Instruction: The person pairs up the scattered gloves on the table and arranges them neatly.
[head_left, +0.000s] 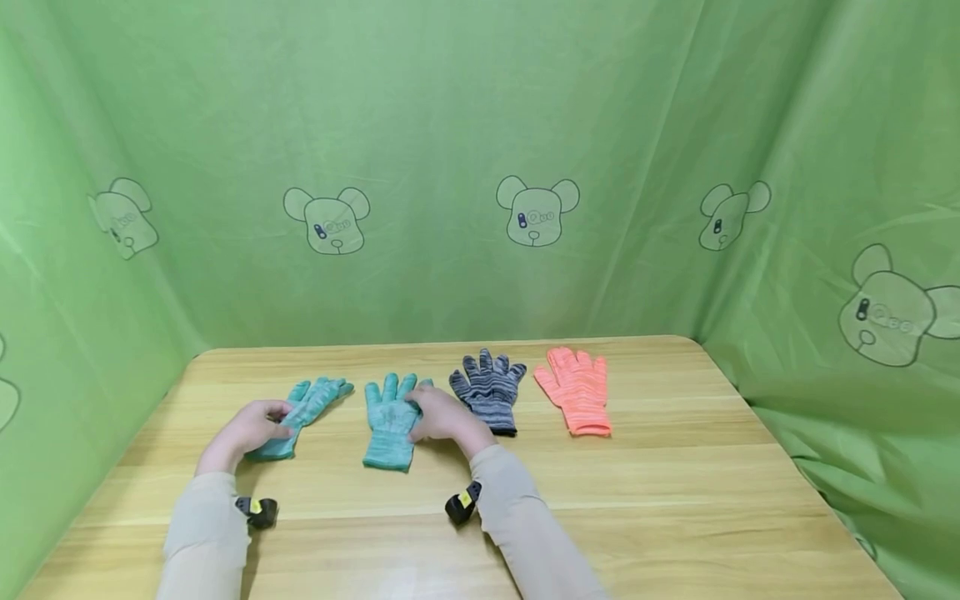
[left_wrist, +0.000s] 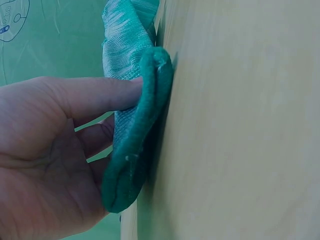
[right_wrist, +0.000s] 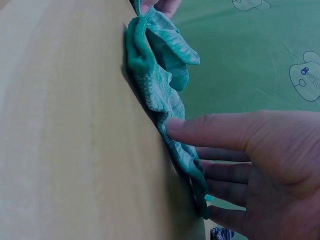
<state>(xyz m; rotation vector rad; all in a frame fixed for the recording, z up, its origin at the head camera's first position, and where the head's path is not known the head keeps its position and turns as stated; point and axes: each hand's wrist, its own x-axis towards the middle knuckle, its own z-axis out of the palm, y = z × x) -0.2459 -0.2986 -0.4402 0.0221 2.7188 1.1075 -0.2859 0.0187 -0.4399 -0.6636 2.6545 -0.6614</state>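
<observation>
Two teal-green knitted gloves lie side by side on the table. My left hand [head_left: 251, 425] pinches the left green glove [head_left: 313, 403] near its cuff, between thumb and fingers. That glove is folded and partly raised in the left wrist view, its cuff opening [left_wrist: 132, 150] facing the camera. My right hand [head_left: 444, 414] touches the right side of the other green glove [head_left: 387, 427], which lies spread out with its fingers pointing away. In the right wrist view its thumb [right_wrist: 200, 131] rests on the knit, and the other fingers reach along the far side, fairly straight.
A dark grey-and-white striped glove [head_left: 491, 387] lies right of my right hand, partly behind it. Further right is an orange-pink glove [head_left: 583, 392]. The wooden table [head_left: 675, 500] ends at a green curtain [head_left: 435, 125] on the back and sides.
</observation>
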